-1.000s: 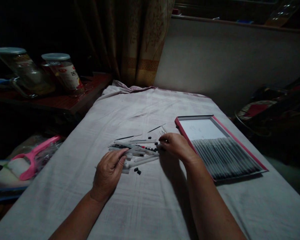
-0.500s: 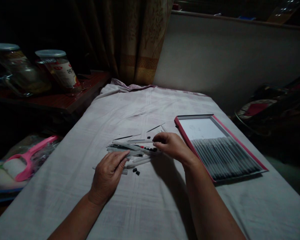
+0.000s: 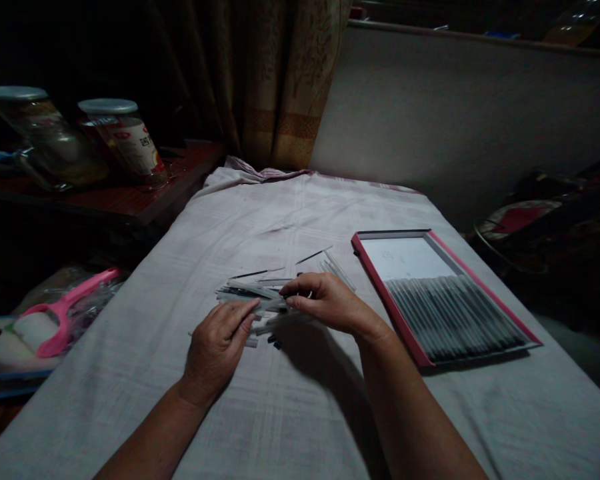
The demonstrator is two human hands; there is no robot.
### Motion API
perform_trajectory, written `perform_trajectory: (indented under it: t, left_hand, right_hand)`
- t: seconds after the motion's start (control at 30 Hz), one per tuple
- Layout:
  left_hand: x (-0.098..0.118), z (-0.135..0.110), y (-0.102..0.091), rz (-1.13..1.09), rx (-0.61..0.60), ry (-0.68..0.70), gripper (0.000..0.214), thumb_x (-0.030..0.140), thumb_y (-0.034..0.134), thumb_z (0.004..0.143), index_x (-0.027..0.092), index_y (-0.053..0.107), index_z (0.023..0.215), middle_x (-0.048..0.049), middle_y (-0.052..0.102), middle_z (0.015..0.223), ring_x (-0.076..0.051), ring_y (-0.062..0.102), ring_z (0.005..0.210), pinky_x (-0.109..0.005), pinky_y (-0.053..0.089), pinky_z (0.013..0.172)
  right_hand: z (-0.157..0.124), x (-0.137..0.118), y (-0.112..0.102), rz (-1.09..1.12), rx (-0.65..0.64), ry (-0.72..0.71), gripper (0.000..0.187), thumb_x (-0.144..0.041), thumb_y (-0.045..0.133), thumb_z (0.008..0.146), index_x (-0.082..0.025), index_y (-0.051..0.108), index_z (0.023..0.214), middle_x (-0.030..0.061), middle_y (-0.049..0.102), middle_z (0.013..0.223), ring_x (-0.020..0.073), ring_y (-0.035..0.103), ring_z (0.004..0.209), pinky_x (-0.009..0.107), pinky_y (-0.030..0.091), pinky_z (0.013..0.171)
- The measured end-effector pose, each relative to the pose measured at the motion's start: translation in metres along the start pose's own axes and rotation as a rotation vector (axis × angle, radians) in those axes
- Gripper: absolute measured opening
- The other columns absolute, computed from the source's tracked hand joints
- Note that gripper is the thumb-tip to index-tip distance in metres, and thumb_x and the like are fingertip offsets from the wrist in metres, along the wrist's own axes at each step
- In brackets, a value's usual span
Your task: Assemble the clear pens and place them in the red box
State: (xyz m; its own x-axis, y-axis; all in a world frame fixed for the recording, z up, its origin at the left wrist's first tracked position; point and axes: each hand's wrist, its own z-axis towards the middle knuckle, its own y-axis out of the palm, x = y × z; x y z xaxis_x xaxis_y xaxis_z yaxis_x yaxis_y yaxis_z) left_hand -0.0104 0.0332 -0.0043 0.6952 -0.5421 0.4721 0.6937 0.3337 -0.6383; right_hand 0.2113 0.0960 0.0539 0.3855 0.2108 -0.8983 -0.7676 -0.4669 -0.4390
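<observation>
A loose pile of pen parts [image 3: 253, 292], clear barrels, thin refills and small black caps, lies on the pale cloth [image 3: 290, 220]. My left hand [image 3: 217, 347] rests on the pile's near edge, its fingers curled on a clear barrel. My right hand [image 3: 325, 303] hovers over the pile's right side, fingers pinched on a small piece I cannot make out. A few refills [image 3: 337, 269] lie apart just beyond my right hand. To the right a red-rimmed box [image 3: 380, 283] holds a row of assembled pens [image 3: 455, 313].
Two lidded glass jars [image 3: 125, 143] stand on a dark wooden shelf [image 3: 130, 203] at the left. A pink-handled tool [image 3: 65, 310] lies on bags below it. A curtain [image 3: 280, 80] hangs behind, and dark bags [image 3: 545, 220] sit at the right.
My right hand has moved left, from the pile's far right edge to over its middle, close to my left hand. My left hand has stayed in place.
</observation>
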Motion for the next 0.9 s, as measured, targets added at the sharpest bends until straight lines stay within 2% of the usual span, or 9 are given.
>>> perform_trajectory:
  t: [0.17, 0.27, 0.37, 0.43, 0.6, 0.7, 0.73, 0.83, 0.9]
  left_hand:
    - [-0.002, -0.002, 0.001, 0.0, -0.007, -0.008, 0.028, 0.02, 0.055, 0.095, 0.022, 0.065, 0.12, -0.0051, 0.072, 0.099, -0.017, 0.067, 0.091, -0.029, 0.055, 0.082]
    - [-0.004, -0.003, 0.002, 0.005, -0.012, -0.003, 0.027, 0.019, 0.056, 0.094, 0.022, 0.065, 0.12, -0.0049, 0.072, 0.1, -0.017, 0.067, 0.092, -0.03, 0.054, 0.083]
    - [-0.004, -0.002, 0.002, 0.004, -0.008, 0.009, 0.027, 0.019, 0.056, 0.094, 0.022, 0.064, 0.12, -0.0051, 0.071, 0.1, -0.018, 0.067, 0.092, -0.031, 0.054, 0.084]
    - [-0.004, -0.002, 0.002, 0.005, -0.003, 0.01, 0.027, 0.019, 0.056, 0.094, 0.021, 0.065, 0.119, -0.0052, 0.072, 0.099, -0.017, 0.067, 0.091, -0.03, 0.054, 0.084]
    - [-0.002, -0.002, 0.002, 0.012, -0.006, 0.012, 0.025, 0.02, 0.055, 0.095, 0.021, 0.065, 0.118, -0.0051, 0.072, 0.097, -0.018, 0.067, 0.09, -0.031, 0.054, 0.082]
    - [-0.002, -0.002, 0.001, 0.029, 0.001, 0.014, 0.025, 0.022, 0.055, 0.095, 0.022, 0.066, 0.118, -0.0054, 0.072, 0.096, -0.019, 0.068, 0.089, -0.032, 0.055, 0.081]
    - [-0.001, -0.002, 0.001, 0.034, 0.004, 0.015, 0.025, 0.023, 0.054, 0.095, 0.022, 0.066, 0.118, -0.0055, 0.072, 0.096, -0.019, 0.068, 0.088, -0.032, 0.055, 0.08]
    - [-0.001, -0.001, 0.001, 0.038, 0.0, 0.013, 0.025, 0.023, 0.055, 0.095, 0.021, 0.067, 0.116, -0.006, 0.073, 0.096, -0.019, 0.068, 0.087, -0.031, 0.056, 0.079]
    - [0.0, -0.001, 0.001, 0.032, -0.005, 0.012, 0.024, 0.022, 0.055, 0.095, 0.021, 0.067, 0.116, -0.0061, 0.073, 0.096, -0.019, 0.068, 0.087, -0.031, 0.056, 0.079]
  right_hand:
    - [0.002, -0.003, 0.003, -0.065, 0.019, -0.026, 0.024, -0.014, 0.062, 0.079, -0.019, 0.078, 0.096, 0.0044, 0.077, 0.089, 0.0163, 0.068, 0.079, 0.025, 0.047, 0.071]
    - [0.003, -0.004, 0.004, -0.163, 0.02, -0.022, 0.017, -0.022, 0.061, 0.085, -0.016, 0.077, 0.088, 0.0035, 0.073, 0.077, 0.014, 0.064, 0.07, 0.023, 0.042, 0.064]
    - [0.004, -0.004, 0.005, -0.31, 0.008, 0.012, 0.035, -0.034, 0.055, 0.092, -0.014, 0.071, 0.068, -0.0005, 0.058, 0.056, 0.0101, 0.049, 0.054, 0.023, 0.031, 0.054]
    - [0.004, -0.002, 0.005, -0.33, -0.033, 0.027, 0.044, -0.039, 0.049, 0.095, -0.014, 0.067, 0.063, -0.0016, 0.051, 0.052, 0.0096, 0.043, 0.052, 0.023, 0.029, 0.053]
    - [0.003, 0.006, 0.002, -0.117, -0.075, -0.044, 0.02, -0.03, 0.058, 0.087, -0.015, 0.067, 0.096, 0.0017, 0.065, 0.08, 0.0132, 0.055, 0.07, 0.023, 0.04, 0.065]
    - [0.003, 0.007, 0.002, -0.099, -0.08, -0.037, 0.013, -0.025, 0.059, 0.084, -0.016, 0.065, 0.09, -0.0003, 0.062, 0.075, 0.0121, 0.053, 0.067, 0.022, 0.04, 0.062]
    - [0.004, 0.006, 0.003, -0.127, -0.079, -0.023, 0.014, -0.027, 0.057, 0.085, -0.015, 0.065, 0.083, -0.0015, 0.058, 0.069, 0.0115, 0.051, 0.064, 0.021, 0.038, 0.06]
    - [0.004, 0.005, 0.003, -0.2, -0.084, 0.016, 0.037, -0.038, 0.047, 0.093, -0.015, 0.061, 0.067, -0.0031, 0.047, 0.057, 0.0106, 0.044, 0.057, 0.022, 0.032, 0.054]
    - [0.003, 0.005, 0.001, -0.182, -0.109, 0.014, 0.038, -0.041, 0.046, 0.094, -0.015, 0.062, 0.071, -0.0023, 0.05, 0.06, 0.0112, 0.046, 0.058, 0.023, 0.034, 0.055]
